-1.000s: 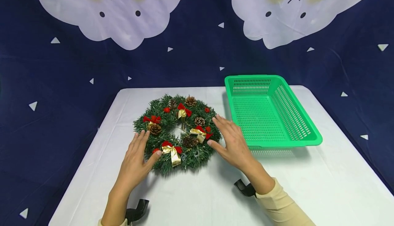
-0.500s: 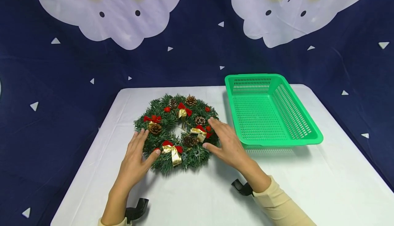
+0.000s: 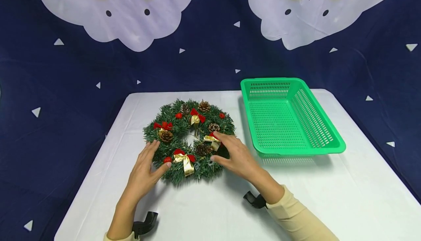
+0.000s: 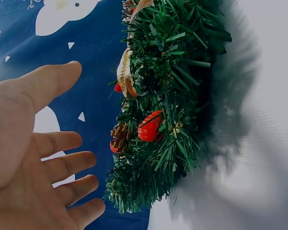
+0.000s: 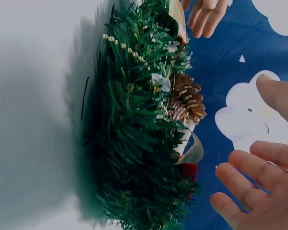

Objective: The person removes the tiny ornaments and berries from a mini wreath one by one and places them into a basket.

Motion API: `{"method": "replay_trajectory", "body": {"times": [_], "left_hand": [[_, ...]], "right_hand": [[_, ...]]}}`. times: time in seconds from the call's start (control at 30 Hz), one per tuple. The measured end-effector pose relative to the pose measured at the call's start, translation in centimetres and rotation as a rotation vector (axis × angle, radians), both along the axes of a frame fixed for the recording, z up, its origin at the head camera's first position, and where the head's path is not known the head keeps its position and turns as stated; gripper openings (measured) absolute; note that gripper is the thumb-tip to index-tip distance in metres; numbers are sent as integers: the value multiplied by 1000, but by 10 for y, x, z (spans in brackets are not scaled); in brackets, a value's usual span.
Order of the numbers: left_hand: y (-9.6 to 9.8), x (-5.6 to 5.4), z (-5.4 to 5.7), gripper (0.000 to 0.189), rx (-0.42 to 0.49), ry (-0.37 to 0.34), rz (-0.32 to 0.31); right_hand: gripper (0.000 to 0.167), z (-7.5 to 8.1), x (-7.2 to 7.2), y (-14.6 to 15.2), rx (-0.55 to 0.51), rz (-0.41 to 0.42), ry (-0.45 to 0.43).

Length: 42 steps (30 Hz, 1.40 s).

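A green Christmas wreath (image 3: 207, 168) lies flat on the white-covered table, decorated with pine cones (image 3: 204, 106), red berries and red-and-gold bows (image 3: 185, 160). My left hand (image 3: 143, 175) hovers over its near left edge, fingers spread and holding nothing. In the left wrist view, a gap shows between that hand (image 4: 43, 143) and the wreath's side (image 4: 168, 110). My right hand (image 3: 241, 160) is over the wreath's right side, fingers relaxed and apart. The right wrist view has this hand (image 5: 259, 182) above the greenery, near a pine cone (image 5: 187, 98).
A green plastic basket (image 3: 279, 124) with slotted walls stands on the right of the table (image 3: 204, 215). Behind the table hangs a dark blue cloth (image 3: 210, 65) printed with clouds and triangles. Black camera mounts (image 3: 144, 225) sit at both wrists.
My right hand has moved left, from the wreath's right edge to over its right-hand bow. The left hand has stayed almost in place, and the wreath and basket have not moved.
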<state>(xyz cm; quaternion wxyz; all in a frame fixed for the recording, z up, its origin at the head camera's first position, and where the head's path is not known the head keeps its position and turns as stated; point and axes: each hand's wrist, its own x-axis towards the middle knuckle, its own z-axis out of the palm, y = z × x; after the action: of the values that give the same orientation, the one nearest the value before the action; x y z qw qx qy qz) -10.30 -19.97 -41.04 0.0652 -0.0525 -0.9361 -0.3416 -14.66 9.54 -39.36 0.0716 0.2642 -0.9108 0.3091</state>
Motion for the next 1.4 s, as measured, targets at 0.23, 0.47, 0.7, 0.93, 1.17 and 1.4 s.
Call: {"method": "replay_trajectory", "body": {"times": [0.23, 0.47, 0.7, 0.93, 1.17, 1.4], "left_hand": [[1, 0, 0, 83, -2, -29, -4], [1, 0, -3, 82, 13, -52, -6], [2, 0, -4, 81, 38, -83, -2], [2, -2, -4, 81, 60, -131, 4], [2, -3, -7, 82, 59, -147, 12], [4, -7, -13, 83, 34, -152, 6]], "right_hand": [[72, 1, -1, -6, -5, 12, -12], [64, 2, -4, -11, -19, -2, -34], [62, 5, -8, -16, -28, -5, -92], [58, 5, -13, -21, -17, 22, -97], [53, 2, -17, -26, 16, 70, -87], [52, -3, -20, -29, 21, 72, -77]]}}
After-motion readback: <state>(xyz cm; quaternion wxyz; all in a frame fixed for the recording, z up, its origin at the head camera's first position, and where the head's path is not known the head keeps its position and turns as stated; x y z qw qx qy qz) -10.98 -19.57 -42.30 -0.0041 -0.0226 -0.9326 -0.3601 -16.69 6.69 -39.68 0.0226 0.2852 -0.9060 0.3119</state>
